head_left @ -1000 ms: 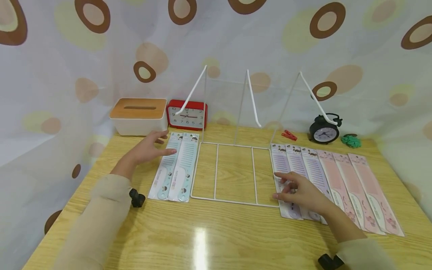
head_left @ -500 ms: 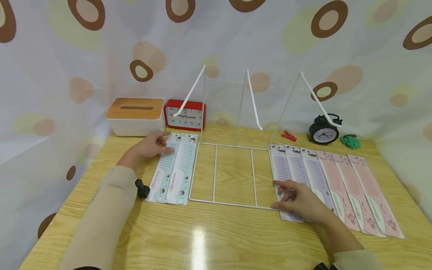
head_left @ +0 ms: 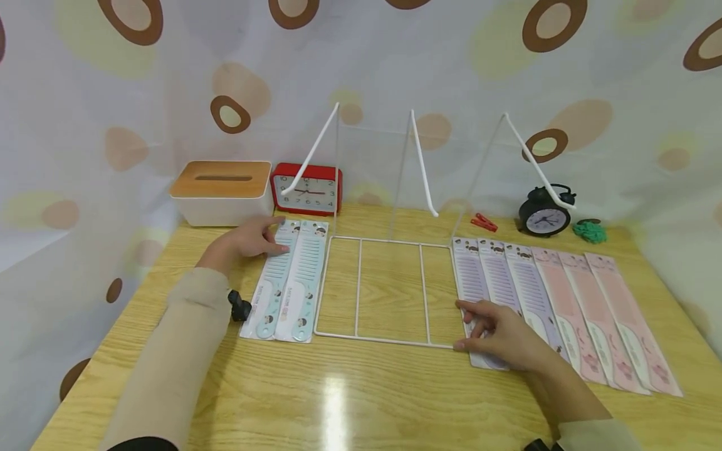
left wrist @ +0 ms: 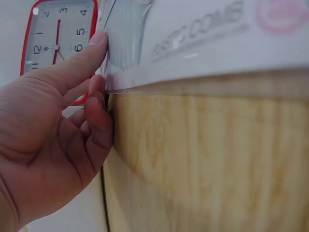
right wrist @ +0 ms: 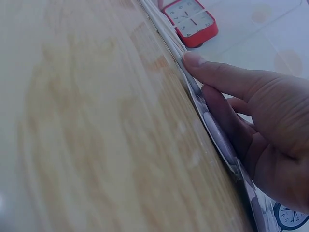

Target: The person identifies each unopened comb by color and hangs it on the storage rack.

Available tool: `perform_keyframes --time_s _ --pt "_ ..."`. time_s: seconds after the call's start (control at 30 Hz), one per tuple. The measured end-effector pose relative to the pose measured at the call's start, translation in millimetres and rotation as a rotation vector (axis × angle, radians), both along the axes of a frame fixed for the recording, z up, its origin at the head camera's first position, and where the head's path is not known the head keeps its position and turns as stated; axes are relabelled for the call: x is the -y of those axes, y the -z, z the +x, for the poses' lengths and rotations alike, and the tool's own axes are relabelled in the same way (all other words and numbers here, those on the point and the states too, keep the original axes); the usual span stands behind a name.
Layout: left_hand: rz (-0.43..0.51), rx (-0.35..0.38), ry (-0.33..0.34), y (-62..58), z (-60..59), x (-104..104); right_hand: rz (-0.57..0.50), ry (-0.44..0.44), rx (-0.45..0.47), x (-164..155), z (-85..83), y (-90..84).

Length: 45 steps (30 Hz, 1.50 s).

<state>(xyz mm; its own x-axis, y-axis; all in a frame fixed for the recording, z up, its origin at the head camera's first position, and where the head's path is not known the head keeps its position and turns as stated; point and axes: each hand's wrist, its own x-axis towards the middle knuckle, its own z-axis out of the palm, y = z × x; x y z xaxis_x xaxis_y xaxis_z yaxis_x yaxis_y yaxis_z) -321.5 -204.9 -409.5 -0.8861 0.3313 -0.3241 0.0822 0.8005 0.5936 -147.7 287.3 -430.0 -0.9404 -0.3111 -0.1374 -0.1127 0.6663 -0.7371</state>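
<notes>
Two light-blue combs in clear packs lie side by side left of a white wire rack point(head_left: 383, 341). My left hand point(head_left: 248, 238) pinches the outer blue comb pack point(head_left: 277, 269) near its upper left edge, thumb on top. Lettering on the pack reads PLASTIC COMB in the left wrist view. At the rack's front right corner, my right hand point(head_left: 507, 338) holds the white wire between thumb and curled fingers. It covers the lower part of the nearest purple comb pack point(head_left: 470, 275). The rack has three raised white hooks, all bare.
Pink comb packs point(head_left: 564, 300) overlap beyond the purple ones. Along the back stand a tissue box point(head_left: 222, 200), a red clock point(head_left: 307, 191) and a black alarm clock point(head_left: 544, 216). A red clip point(head_left: 483, 222) and a green bundle point(head_left: 589, 232) lie there too.
My left fingers have drawn in from spread to the blue pack's edge. My right hand has moved down the rack's right side to its front corner.
</notes>
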Motion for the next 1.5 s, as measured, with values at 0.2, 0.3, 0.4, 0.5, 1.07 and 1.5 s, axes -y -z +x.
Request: perform_keyframes --time_s 0.2,0.3,0.4,0.5,1.07,1.5 --pt "-0.047 0.051 0.016 -6.7 -2.0 1 -0.013 0.001 -0.011 1 2.0 -0.3" --pt "-0.064 0.059 0.038 -10.2 -3.0 1 -0.027 0.000 -0.012 2 2.8 0.0" --pt "-0.071 0.048 0.052 -10.7 -3.7 1 -0.030 -0.007 -0.016 1 3.0 0.7" --pt "-0.049 0.024 0.047 -7.5 -2.4 0 -0.025 -0.009 -0.016 0 2.8 0.4" --pt "0.109 -0.082 -0.150 -12.1 38.7 33 -0.027 -0.033 -0.038 2 4.2 0.9" --pt "0.452 -0.167 -0.114 -96.2 96.2 46 -0.017 -0.037 -0.044 3 4.4 -0.5"
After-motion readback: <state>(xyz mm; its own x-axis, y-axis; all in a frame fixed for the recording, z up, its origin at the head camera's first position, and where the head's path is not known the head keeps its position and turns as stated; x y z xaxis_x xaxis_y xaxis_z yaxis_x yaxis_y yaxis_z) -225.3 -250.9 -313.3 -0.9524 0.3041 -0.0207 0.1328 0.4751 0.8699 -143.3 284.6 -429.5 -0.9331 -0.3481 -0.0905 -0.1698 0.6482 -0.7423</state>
